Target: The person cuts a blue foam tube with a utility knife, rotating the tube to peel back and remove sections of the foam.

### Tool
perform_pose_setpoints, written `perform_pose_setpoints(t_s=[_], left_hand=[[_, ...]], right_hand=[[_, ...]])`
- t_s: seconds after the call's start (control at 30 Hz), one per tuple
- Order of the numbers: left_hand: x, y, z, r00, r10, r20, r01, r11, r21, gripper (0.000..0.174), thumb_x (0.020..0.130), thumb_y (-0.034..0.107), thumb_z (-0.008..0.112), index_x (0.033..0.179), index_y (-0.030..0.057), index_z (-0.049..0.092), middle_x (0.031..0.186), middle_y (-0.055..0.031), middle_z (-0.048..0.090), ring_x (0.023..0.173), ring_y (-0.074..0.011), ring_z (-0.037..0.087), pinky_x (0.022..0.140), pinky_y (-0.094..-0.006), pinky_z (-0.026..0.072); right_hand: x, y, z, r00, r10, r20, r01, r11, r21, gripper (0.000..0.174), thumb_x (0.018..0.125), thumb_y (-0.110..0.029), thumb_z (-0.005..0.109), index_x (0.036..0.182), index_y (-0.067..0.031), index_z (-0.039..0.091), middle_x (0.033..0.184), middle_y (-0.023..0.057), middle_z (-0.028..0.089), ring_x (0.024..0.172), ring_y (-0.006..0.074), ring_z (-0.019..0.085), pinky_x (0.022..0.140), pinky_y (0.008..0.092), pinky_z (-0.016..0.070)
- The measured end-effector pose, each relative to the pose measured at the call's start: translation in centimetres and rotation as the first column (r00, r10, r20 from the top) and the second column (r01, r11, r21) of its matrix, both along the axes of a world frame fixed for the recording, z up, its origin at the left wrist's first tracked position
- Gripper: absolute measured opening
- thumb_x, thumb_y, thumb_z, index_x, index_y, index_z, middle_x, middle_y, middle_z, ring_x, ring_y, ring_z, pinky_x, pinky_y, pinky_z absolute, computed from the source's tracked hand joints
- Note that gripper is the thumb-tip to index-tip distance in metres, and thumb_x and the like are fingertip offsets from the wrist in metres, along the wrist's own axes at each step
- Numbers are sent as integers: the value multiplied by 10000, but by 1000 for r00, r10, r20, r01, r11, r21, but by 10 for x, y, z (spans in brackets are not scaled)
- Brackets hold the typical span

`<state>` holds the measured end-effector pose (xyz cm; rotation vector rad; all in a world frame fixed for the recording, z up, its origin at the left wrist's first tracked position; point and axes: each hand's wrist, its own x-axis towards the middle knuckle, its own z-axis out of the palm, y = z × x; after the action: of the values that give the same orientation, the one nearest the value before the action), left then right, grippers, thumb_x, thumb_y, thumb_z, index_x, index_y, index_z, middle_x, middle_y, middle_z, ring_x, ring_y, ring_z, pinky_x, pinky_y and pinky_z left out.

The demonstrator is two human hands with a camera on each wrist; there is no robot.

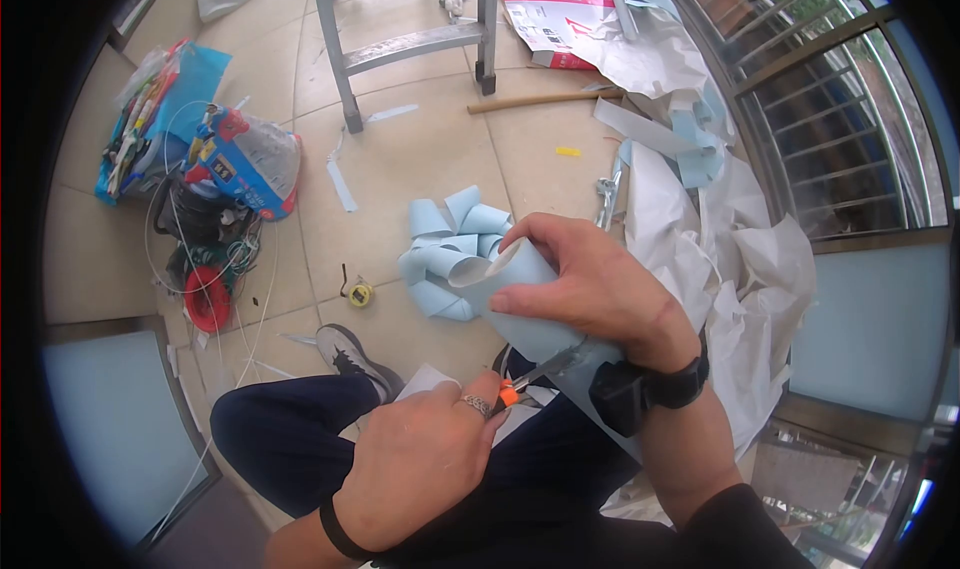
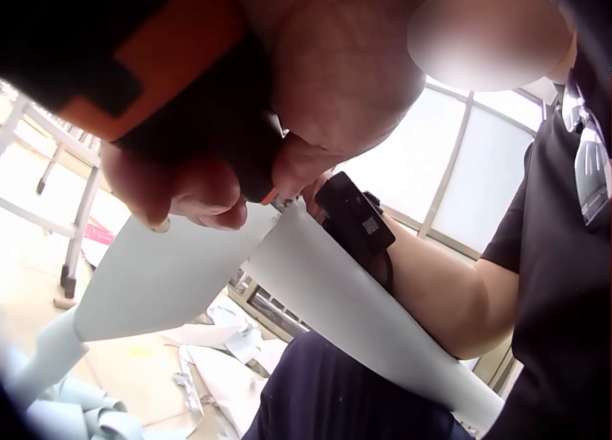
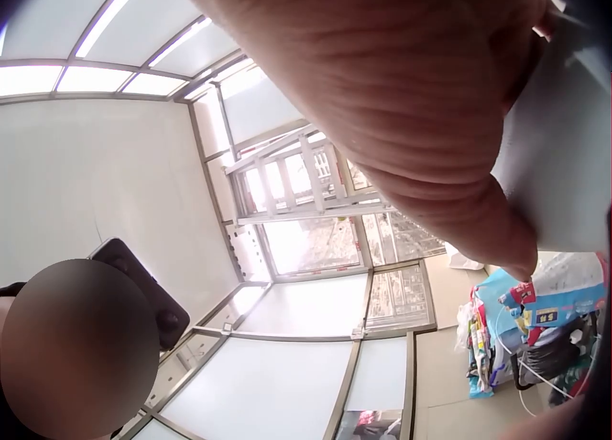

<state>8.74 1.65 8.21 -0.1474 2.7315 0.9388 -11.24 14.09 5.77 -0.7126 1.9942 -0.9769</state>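
Note:
In the head view the left hand [image 1: 425, 454], a ring on one finger, grips an orange-and-black handled tool [image 1: 510, 394]. Its metal blade reaches to the light blue sheet, rolled into a tube [image 1: 525, 314]. Around the tube's upper part curl the thumb and fingers of the right hand [image 1: 590, 279]. The left wrist view shows the left hand [image 2: 335, 67] close up on the orange and black handle [image 2: 182, 53], with the sheet [image 2: 172, 273] spread in two parts below it. In the right wrist view the right hand [image 3: 402, 105] holds the pale sheet [image 3: 564, 143].
Curled blue strips [image 1: 440, 259] lie on the tiled floor beyond the tube. A tape measure [image 1: 360, 294], bags [image 1: 245, 164] and a red coil [image 1: 208, 299] are at the left. A ladder [image 1: 415, 49] stands at the back; crumpled white sheeting [image 1: 740, 259] covers the right side.

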Motion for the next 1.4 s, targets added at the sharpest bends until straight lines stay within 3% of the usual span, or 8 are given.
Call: perform_pose_setpoints(t_s=[0.3, 0.6, 0.67, 0.8, 0.9, 1.17, 1.23, 1.4], left_hand=[[2, 0, -9, 999, -41, 20, 41, 999, 30, 208, 930, 180, 683, 1100, 85, 609, 756, -124, 648, 675, -342, 666, 582, -424, 517], [28, -12, -57, 1000, 25, 10, -26, 996, 83, 169, 955, 181, 657, 1074, 69, 618, 751, -151, 676, 668, -370, 677, 594, -446, 535], [52, -14, -83, 992, -15, 129, 22, 998, -58, 176, 952, 185, 661, 1078, 66, 634, 751, -157, 678, 666, -388, 674, 608, -469, 537], [67, -10, -90, 941, -15, 339, 24, 999, -23, 199, 938, 185, 673, 1089, 60, 647, 795, -171, 688, 697, -387, 681, 634, -474, 541], [50, -18, -46, 978, 204, -40, -203, 979, 29, 226, 896, 157, 711, 1094, 64, 654, 903, -165, 709, 751, -367, 687, 661, -442, 548], [17, -4, -11, 993, 71, -95, -67, 997, 49, 235, 895, 160, 723, 1098, 82, 632, 786, -113, 642, 693, -322, 665, 594, -416, 525], [13, -1, -13, 992, 53, -116, -47, 998, 51, 230, 899, 162, 721, 1094, 87, 626, 772, -107, 630, 686, -316, 663, 584, -412, 522], [8, 4, -17, 999, 8, -46, -7, 1000, 10, 212, 916, 175, 702, 1091, 90, 619, 762, -104, 625, 686, -316, 666, 575, -419, 526]], right_hand=[[4, -3, 4, 1000, -5, -13, 5, 999, 38, 565, 745, -389, 784, 1092, 39, 658, 957, 239, 678, 907, 346, 677, 851, 399, 535], [16, -13, -14, 1000, 5, 16, -5, 1000, 7, 505, 745, -347, 767, 1084, 14, 667, 962, 231, 684, 921, 357, 678, 867, 393, 530], [9, -9, -2, 994, 31, -105, -26, 999, 47, 511, 733, -354, 777, 1078, 8, 671, 959, 213, 690, 910, 327, 682, 849, 385, 534], [-7, -2, 10, 993, -18, 114, 19, 1000, -8, 588, 714, -395, 820, 1103, 17, 663, 924, 180, 686, 888, 245, 680, 805, 362, 536], [5, -13, 4, 999, 31, 13, -31, 1000, 4, 637, 704, -406, 848, 1129, 25, 651, 948, 183, 683, 912, 247, 674, 826, 358, 532], [5, -9, 3, 999, 27, 27, -27, 1000, 3, 658, 700, -408, 853, 1145, 27, 641, 985, 195, 678, 918, 274, 670, 849, 368, 528], [4, -9, 4, 999, 54, -1, -54, 998, 28, 481, 749, -233, 871, 1106, -37, 617, 928, 64, 645, 867, 126, 611, 786, 283, 506], [2, -6, 2, 999, 36, 16, -36, 999, 22, 470, 755, -231, 863, 1104, -33, 619, 933, 68, 649, 860, 128, 612, 784, 289, 511]])
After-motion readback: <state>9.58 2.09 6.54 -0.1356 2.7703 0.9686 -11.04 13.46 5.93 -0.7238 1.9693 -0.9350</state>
